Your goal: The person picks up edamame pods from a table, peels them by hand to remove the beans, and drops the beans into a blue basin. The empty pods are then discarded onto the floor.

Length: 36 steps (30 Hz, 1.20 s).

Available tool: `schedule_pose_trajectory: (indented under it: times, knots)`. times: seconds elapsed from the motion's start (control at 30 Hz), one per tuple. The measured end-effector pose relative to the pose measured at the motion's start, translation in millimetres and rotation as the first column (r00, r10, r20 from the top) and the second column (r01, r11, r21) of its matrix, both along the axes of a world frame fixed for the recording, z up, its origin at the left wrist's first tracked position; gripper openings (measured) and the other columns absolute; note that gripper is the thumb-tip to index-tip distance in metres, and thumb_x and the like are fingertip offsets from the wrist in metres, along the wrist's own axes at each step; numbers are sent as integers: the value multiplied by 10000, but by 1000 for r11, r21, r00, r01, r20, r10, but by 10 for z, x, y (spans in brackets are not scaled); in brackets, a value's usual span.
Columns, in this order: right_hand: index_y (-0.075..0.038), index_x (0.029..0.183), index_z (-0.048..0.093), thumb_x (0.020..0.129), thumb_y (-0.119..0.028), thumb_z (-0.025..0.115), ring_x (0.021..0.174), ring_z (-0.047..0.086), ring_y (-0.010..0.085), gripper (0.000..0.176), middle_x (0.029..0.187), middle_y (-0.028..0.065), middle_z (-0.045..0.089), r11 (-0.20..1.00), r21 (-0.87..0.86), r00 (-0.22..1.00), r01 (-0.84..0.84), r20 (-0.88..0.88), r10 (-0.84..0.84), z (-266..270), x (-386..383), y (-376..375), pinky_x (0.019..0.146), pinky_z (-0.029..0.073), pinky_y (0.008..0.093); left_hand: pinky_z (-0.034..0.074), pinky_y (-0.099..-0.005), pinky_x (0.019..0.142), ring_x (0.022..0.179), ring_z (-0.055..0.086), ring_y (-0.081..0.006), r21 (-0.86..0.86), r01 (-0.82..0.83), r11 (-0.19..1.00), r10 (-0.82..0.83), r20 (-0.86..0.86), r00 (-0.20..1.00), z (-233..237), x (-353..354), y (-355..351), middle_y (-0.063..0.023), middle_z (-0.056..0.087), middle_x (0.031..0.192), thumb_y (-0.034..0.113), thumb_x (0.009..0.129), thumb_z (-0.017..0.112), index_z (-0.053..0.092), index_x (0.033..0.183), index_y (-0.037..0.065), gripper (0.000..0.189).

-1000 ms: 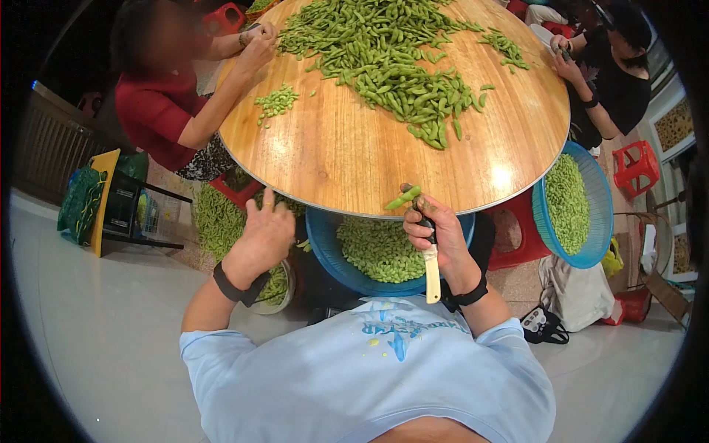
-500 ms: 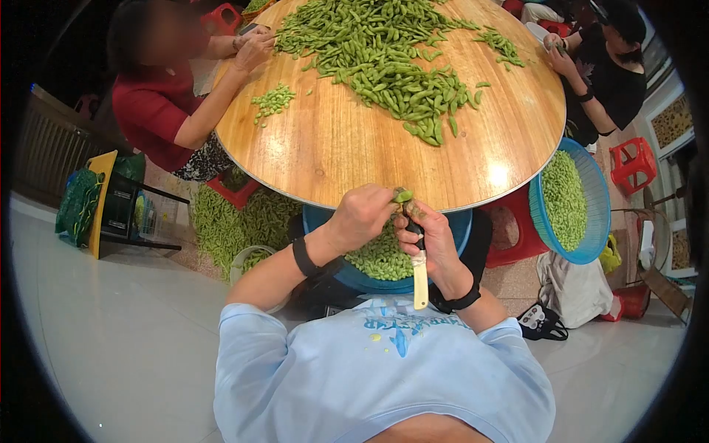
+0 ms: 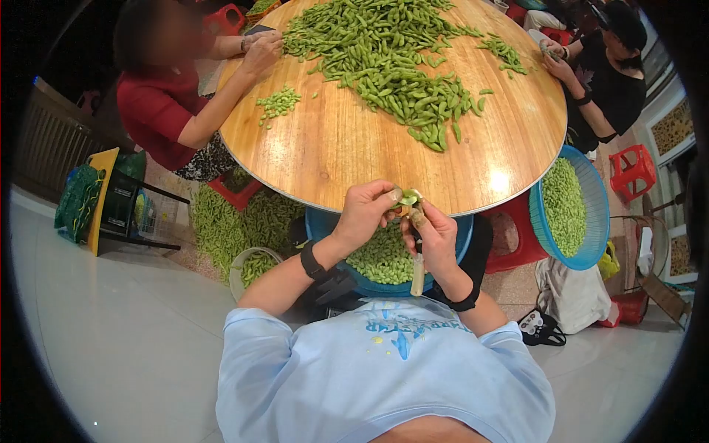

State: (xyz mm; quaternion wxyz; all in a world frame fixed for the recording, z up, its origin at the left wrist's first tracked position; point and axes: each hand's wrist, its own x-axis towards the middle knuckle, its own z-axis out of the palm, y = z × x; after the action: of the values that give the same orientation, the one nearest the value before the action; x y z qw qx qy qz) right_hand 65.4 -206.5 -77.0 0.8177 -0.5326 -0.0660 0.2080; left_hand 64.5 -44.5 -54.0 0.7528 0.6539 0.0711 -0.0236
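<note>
My left hand (image 3: 365,214) pinches a split green soybean pod (image 3: 408,198) between thumb and fingers, just off the table's near edge. My right hand (image 3: 434,235) is closed round a small knife (image 3: 418,276), its pale cream handle end pointing down toward my shirt. The thumb and fingertips of that hand also touch the pod; the knife's upper part is hidden by fingers. Below both hands is a blue basin (image 3: 353,279) with shelled green beans (image 3: 382,255) in it.
A round wooden table (image 3: 332,155) bears a heap of pods (image 3: 399,66) and a small pile of beans (image 3: 278,102). Two people sit across it, left and right. A blue basket (image 3: 595,232) of beans stands right; a pale bucket (image 3: 238,275) and a pod pile (image 3: 221,229) lie left.
The pod between my hands now shows opened, with its pale green inside visible. My hands have shifted slightly, and the knife handle has turned a little. The view has moved slightly.
</note>
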Motion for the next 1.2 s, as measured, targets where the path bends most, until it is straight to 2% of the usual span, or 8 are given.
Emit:
schedule_pose_trajectory:
  times: [0.13, 0.3, 0.43, 0.6, 0.7, 0.93, 1.1, 1.2]
  knots:
    - [36, 1138, 556, 858, -45, 632, 584, 534, 116, 301, 813, 62, 612, 922, -277, 927, 270, 332, -172, 52, 56, 35, 532, 443, 238, 424, -230, 541, 624, 519, -57, 321, -65, 945, -8, 220, 975, -33, -75, -64, 2, 580, 691, 124, 914, 577, 646, 904, -27, 167]
    - [37, 1058, 554, 760, -27, 662, 721, 583, 287, 323, 851, 161, 567, 785, -419, 646, 457, 762, 31, 38, 196, -17, 639, 473, 341, 453, -319, 598, 684, 578, -166, 463, -96, 881, -58, 308, 950, -114, -156, -89, -98, 572, 736, 123, 905, 583, 617, 922, -30, 157]
    - [19, 938, 537, 739, -10, 618, 677, 543, 325, 217, 754, 164, 509, 787, -496, 694, 366, 710, 125, 25, 192, -56, 600, 443, 377, 460, -400, 626, 738, 573, -380, 579, -169, 798, -135, 444, 886, -131, -215, -159, -205, 558, 775, 99, 875, 568, 590, 877, -24, 126]
    - [17, 887, 517, 723, 33, 592, 677, 545, 380, 181, 755, 192, 512, 748, -493, 564, 445, 803, 193, -68, 151, -80, 598, 445, 411, 466, -434, 639, 736, 584, -379, 594, -105, 798, -209, 435, 876, -148, -279, -194, -205, 558, 759, 76, 835, 561, 574, 870, -34, 117]
    - [7, 860, 517, 723, 37, 607, 607, 536, 334, 167, 702, 170, 499, 776, -487, 659, 402, 742, 124, -29, 90, -127, 547, 425, 384, 478, -437, 649, 748, 596, -390, 619, -37, 785, -201, 310, 929, -150, -280, -143, -216, 582, 779, 68, 804, 559, 581, 884, -32, 130]
    - [25, 978, 510, 672, 85, 597, 718, 537, 408, 323, 823, 210, 495, 780, -433, 386, 452, 883, 267, 49, -80, -104, 581, 454, 443, 478, -455, 664, 806, 599, -438, 563, -131, 816, -110, 375, 921, -236, -292, -267, -245, 591, 800, -18, 714, 516, 533, 991, -23, 278]
    - [21, 915, 488, 681, 79, 586, 687, 527, 408, 261, 796, 204, 485, 739, -540, 508, 403, 804, 310, 60, -92, -259, 575, 446, 441, 468, -466, 680, 842, 589, -456, 483, 34, 875, -179, 258, 950, -275, -345, -274, -257, 584, 818, -71, 692, 468, 525, 1004, -15, 321]
    - [30, 1003, 506, 693, 84, 562, 735, 560, 415, 320, 830, 217, 527, 723, -595, 609, 350, 731, 307, 41, -49, -361, 615, 464, 425, 470, -462, 719, 889, 586, -442, 598, 156, 787, -330, 194, 924, -297, -381, -239, -256, 587, 907, -82, 700, 452, 533, 1028, -21, 344]
